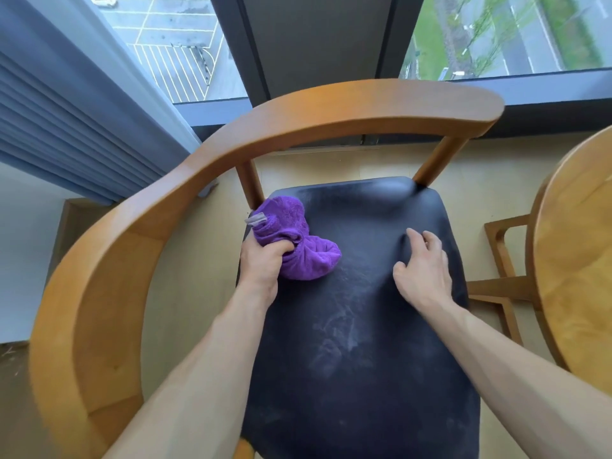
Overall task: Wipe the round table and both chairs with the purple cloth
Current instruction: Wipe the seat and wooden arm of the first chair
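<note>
A wooden chair with a curved backrest and a dusty black seat fills the view below me. The purple cloth is bunched up at the seat's far left corner, a grey tag sticking out of it. My left hand is shut on the cloth and presses it onto the seat. My right hand rests on the seat's right side, fingers spread, holding nothing. The round wooden table shows at the right edge.
A floor-to-ceiling window with a dark frame stands behind the chair. Blue curtains hang at the left. The table's wooden base sits on the light floor between chair and table.
</note>
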A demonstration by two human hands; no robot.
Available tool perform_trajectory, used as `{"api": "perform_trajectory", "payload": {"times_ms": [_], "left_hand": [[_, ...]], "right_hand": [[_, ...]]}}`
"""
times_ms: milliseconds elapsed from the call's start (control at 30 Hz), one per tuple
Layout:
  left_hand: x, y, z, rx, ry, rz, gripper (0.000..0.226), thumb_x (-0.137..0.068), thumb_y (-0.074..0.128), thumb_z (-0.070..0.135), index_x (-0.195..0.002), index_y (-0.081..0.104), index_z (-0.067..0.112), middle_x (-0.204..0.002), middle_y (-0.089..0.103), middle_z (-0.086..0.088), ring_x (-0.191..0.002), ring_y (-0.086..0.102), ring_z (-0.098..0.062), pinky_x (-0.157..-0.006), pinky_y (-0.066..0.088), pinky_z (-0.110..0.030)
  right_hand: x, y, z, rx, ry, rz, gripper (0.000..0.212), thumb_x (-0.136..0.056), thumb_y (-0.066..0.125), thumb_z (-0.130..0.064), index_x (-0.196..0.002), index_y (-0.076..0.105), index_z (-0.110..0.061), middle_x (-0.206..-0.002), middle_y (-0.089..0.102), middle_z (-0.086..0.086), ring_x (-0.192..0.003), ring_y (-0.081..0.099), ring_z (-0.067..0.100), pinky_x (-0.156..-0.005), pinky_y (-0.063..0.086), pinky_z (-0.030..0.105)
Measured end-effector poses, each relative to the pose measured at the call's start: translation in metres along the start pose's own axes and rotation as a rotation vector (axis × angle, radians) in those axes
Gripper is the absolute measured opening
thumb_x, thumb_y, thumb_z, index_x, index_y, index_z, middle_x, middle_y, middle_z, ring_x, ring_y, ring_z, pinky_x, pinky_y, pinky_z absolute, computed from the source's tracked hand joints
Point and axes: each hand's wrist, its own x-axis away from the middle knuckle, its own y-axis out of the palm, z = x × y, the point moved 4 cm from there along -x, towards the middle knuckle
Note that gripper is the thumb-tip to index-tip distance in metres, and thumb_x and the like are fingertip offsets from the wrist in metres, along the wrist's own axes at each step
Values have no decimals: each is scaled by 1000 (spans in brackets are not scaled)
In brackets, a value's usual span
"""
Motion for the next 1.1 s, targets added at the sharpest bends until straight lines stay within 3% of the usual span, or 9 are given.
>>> {"api": "perform_trajectory", "payload": {"times_ms": [167,333,467,533,633,700,800,967,1100], "left_hand": [[3,-9,3,-84,-18,-72,42,-55,64,-2,-94,68,12,-93,70,-7,-90,68,-21,-84,57,-38],[16,-10,13,-297,-11,-237,35,-55,64,3,-81,72,26,-81,73,7,-81,70,-7,-69,54,-21],[21,-17,9,-640,-21,-486,36,-61,69,7,-89,68,29,-87,73,9,-86,66,-9,-85,53,-29],[21,-16,7,-721,8,-595,37,-67,71,2,-90,67,30,-82,69,15,-77,61,2,-81,50,-21],[18,-13,8,-779,73,-630,43,-72,70,-3,-89,63,36,-77,67,28,-68,56,17,-65,42,-2],[14,-12,6,-808,109,-687,46,-72,69,-1,-88,60,41,-77,67,28,-69,56,19,-64,38,-1],[7,-11,5,-821,139,-772,42,-74,67,0,-92,59,37,-85,65,21,-76,57,10,-68,39,-6],[0,-11,0,-941,203,-889,52,-77,73,7,-123,57,25,-108,67,9,-102,61,-12,-89,44,-25],[7,-1,-3,-1131,294,-842,46,-78,71,17,-121,59,27,-117,68,-1,-111,62,-27,-96,50,-40]], "right_hand": [[16,6,1,37,-24,-19,60,-91,52,-15,-148,36,-23,-160,21,6,-145,24,29,-113,34,45],[38,10,-10,14,-16,-28,56,-91,50,-14,-146,39,-19,-158,24,6,-143,24,27,-113,34,43],[60,22,-34,-55,25,-26,55,-92,49,-14,-146,39,-20,-157,23,4,-143,24,25,-109,37,41],[70,34,-45,-75,51,-42,56,-92,50,-15,-146,39,-20,-158,22,3,-143,24,24,-109,36,41],[90,55,-57,-52,97,-43,59,-90,53,-16,-147,38,-20,-160,19,5,-145,23,24,-112,32,39],[102,66,-63,-63,165,-21,60,-90,53,-17,-148,36,-21,-162,16,5,-147,19,23,-113,30,39],[114,77,-70,-96,289,-9,63,-89,52,-18,-149,34,-23,-163,13,3,-149,15,22,-114,31,40],[133,92,-77,-244,478,8,67,-89,50,-17,-151,29,-27,-163,11,1,-150,12,22,-110,32,41],[144,95,-69,-344,541,22,63,-92,50,-21,-151,29,-28,-162,17,0,-147,20,23,-106,36,40]]}}
